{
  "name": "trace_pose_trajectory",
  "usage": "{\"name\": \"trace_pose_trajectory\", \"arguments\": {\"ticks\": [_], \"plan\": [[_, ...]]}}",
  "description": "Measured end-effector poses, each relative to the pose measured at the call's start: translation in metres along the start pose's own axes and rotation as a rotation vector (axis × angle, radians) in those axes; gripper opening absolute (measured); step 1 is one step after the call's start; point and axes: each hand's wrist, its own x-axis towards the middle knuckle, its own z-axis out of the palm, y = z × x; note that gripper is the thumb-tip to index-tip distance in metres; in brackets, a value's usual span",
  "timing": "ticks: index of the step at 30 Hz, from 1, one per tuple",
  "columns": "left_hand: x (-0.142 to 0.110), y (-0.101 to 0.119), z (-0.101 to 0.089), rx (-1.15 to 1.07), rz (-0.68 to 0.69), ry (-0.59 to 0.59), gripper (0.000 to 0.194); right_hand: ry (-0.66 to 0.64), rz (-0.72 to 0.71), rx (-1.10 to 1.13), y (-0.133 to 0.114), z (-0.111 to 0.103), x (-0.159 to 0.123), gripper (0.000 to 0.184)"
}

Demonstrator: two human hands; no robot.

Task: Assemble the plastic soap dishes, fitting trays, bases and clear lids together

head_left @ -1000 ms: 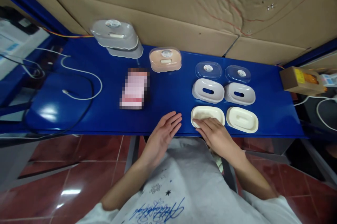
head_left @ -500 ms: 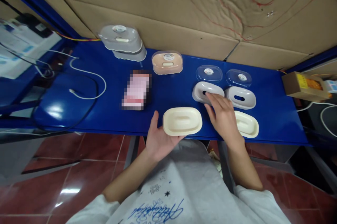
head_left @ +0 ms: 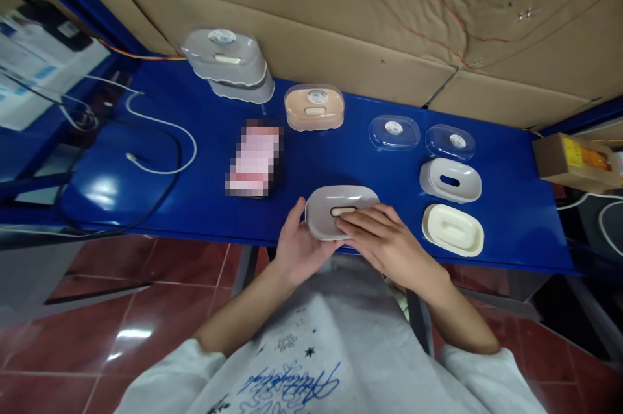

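A grey oval plastic dish (head_left: pixel 321 201) with a slot in its middle is between my hands above the table's front edge. Cream plastic shows through the slot; the rest of the cream dish under it is hidden. My left hand (head_left: pixel 296 252) supports the stacked pair from below and the left, thumb at the rim. The fingers of my right hand (head_left: pixel 384 239) lie over the grey dish's right side, fingertips by the slot. To the right, another grey slotted dish (head_left: pixel 470 185) sits behind a cream oval dish (head_left: pixel 455 232). Two clear lids (head_left: pixel 382 132) (head_left: pixel 448 145) with round stickers lie farther back.
A peach box (head_left: pixel 302 106) with a clear lid stands at the back of the blue table (head_left: pixel 311 164), with stacked grey lidded boxes (head_left: pixel 243 63) to its left. A blurred-out phone-like object (head_left: pixel 256 161) lies left of my hands. White cable (head_left: pixel 187 158) and a cardboard box (head_left: pixel 552 158) flank them.
My left hand took the cream dish from the right and raised it. My right hand fetched the nearer-left grey slotted dish from the table and brought it onto the cream one.
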Motion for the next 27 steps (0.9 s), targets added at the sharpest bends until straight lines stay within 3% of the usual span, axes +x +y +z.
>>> {"name": "trace_pose_trajectory", "arguments": {"ticks": [2,6,8,10,13,17,22,25,27], "plan": [[0.000,0.001,0.000,0.014,0.016,0.041,0.045,0.001,0.012,0.033,0.002,0.005,0.001,0.039],[-0.001,0.002,-0.002,0.048,0.061,0.120,0.053,0.072,-0.010,0.177,0.027,0.007,0.010,0.043],[-0.001,0.003,-0.004,0.066,0.093,0.139,0.058,0.146,0.163,0.116,0.053,0.003,0.021,0.047],[-0.003,0.002,-0.005,0.078,0.109,0.139,0.059,0.166,0.428,-0.063,0.080,0.000,0.035,0.053],[-0.005,0.002,-0.006,0.095,0.093,0.145,0.056,0.096,0.564,-0.176,0.108,-0.001,0.049,0.062],[-0.012,0.003,-0.006,0.144,0.085,0.209,0.054,0.009,0.507,-0.186,0.109,0.005,0.046,0.061],[-0.028,0.005,-0.007,0.227,0.043,0.259,0.050,-0.024,0.404,-0.092,0.111,0.009,0.028,0.082],[-0.030,0.006,-0.009,0.239,0.041,0.251,0.045,0.028,0.409,0.054,0.104,0.004,0.022,0.077],[-0.027,0.006,-0.009,0.236,0.046,0.233,0.044,0.064,0.334,0.167,0.088,-0.004,0.018,0.074]]}}
